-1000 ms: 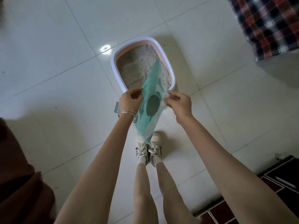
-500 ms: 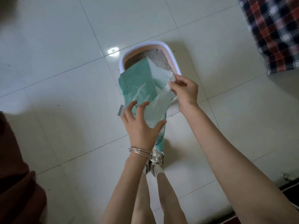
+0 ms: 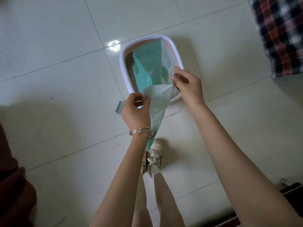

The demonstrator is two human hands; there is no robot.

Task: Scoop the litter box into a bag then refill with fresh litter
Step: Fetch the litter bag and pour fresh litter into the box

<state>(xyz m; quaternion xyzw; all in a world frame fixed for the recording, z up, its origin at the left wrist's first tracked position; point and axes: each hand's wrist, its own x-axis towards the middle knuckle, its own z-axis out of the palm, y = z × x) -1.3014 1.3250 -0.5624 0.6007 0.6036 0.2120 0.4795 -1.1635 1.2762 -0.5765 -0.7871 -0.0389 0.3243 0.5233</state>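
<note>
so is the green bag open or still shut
Partly open: the left hand and right hand pinch and pull apart the green bag at its mouth.

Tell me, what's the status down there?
Left hand and right hand both pinching green bag. Bag over litter box. Nothing in the way.

A thin, translucent green plastic bag (image 3: 151,76) hung creased above a smooth, glossy white-rimmed plastic litter box (image 3: 177,54) holding coarse grey litter (image 3: 131,72). Polished pale floor tiles (image 3: 57,38) mirrored a ceiling light. Slim metal bangles (image 3: 141,130) shone; woven checked cloth (image 3: 282,33) lay far right.
</note>
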